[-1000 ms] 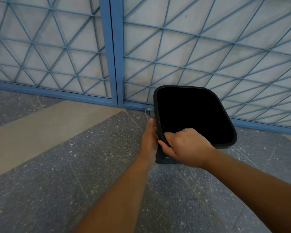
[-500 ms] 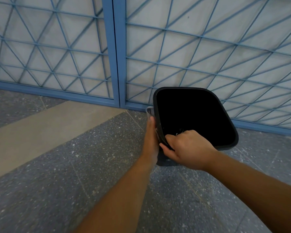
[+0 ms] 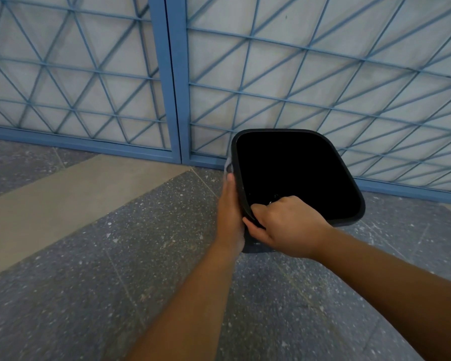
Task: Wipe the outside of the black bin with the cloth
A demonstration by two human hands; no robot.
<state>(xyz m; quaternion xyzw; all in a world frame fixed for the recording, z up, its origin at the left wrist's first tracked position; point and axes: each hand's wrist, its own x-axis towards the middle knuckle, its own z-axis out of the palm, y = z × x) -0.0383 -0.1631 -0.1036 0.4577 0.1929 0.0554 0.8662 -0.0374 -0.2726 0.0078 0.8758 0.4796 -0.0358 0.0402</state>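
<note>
The right hand curls over the near corner of the bin, fingers hooked inside the rim and thumb underneath on the outer wall, pinching that corner. The left hand lies flat against the bin's left outer wall, fingers straight and together, pointing away from the person. A small grey edge of the cloth shows just past the fingertips, between the hand and the wall; the rest of it is hidden under the palm. The bin is black with rounded corners, its open mouth turned up toward the camera and its inside too dark to read. It sits over a grey speckled floor, near a blue metal grille backed with pale panels. A tan strip crosses the floor on the left.
</note>
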